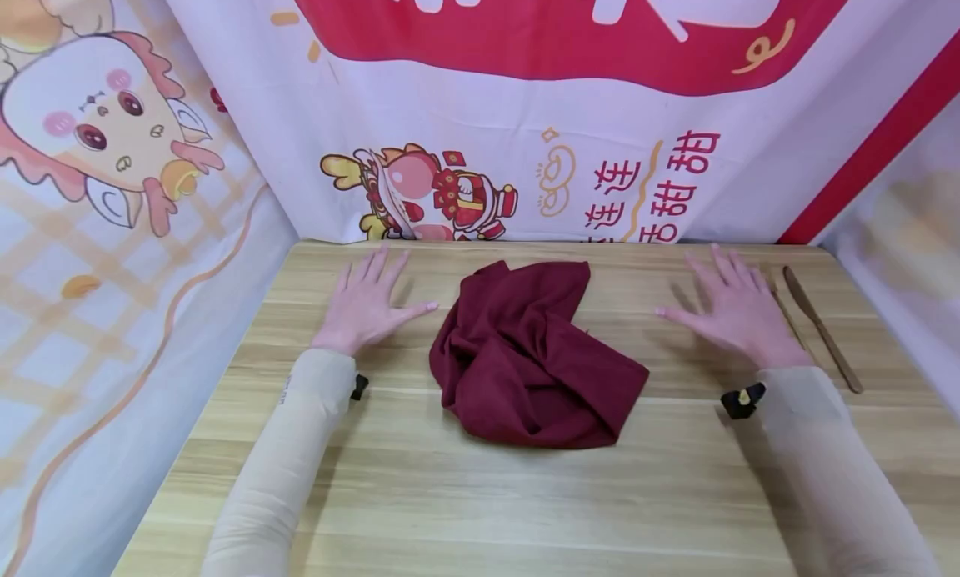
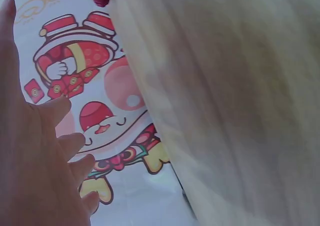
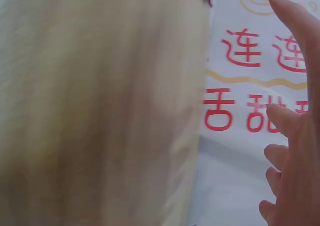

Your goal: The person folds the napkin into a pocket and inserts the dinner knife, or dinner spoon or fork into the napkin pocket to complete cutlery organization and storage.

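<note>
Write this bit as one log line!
left hand: spread, empty; right hand: spread, empty; dark red cloth: crumpled between hands; knife: beside right hand

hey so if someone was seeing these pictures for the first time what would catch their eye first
Probably the dark red cloth, lying crumpled on the pale wooden table between the spread left hand and right hand, neither touching it. Next, the bright red-and-white printed backdrop beyond the table's far edge. A slim knife lies to the right of the right hand.
</note>
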{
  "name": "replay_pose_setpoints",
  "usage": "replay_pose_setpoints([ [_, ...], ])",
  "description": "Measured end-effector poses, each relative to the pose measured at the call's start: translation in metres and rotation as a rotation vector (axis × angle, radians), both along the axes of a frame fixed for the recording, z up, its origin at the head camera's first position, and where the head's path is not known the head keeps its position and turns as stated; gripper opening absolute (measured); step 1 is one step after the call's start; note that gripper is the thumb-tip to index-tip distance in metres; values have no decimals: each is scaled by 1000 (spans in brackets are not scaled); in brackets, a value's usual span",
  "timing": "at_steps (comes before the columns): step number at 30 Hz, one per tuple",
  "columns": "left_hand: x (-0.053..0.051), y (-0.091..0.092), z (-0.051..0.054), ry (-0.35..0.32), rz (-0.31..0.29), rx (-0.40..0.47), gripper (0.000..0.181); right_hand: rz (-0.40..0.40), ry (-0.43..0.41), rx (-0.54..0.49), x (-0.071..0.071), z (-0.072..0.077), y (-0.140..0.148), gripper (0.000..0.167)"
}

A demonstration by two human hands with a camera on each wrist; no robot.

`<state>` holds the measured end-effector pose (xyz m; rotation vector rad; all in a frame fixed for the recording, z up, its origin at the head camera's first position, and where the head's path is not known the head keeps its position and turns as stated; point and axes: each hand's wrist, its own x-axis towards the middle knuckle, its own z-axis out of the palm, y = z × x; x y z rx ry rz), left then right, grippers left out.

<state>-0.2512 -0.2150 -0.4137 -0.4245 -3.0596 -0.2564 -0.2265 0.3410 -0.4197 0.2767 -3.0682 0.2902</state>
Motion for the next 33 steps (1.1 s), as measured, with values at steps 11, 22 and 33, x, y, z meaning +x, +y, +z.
replay_pose_setpoints([
  [11,-8,23,24,172,-139,247,83,13,143,-362,-7,50,-34,95],
  [22,-30,52,-4,-146,-162,414,65,152,73,-500,-46,38,-95,76],
  [33,-36,72,-21,-187,-228,372,63,188,-134,-426,-80,-8,-128,72],
])
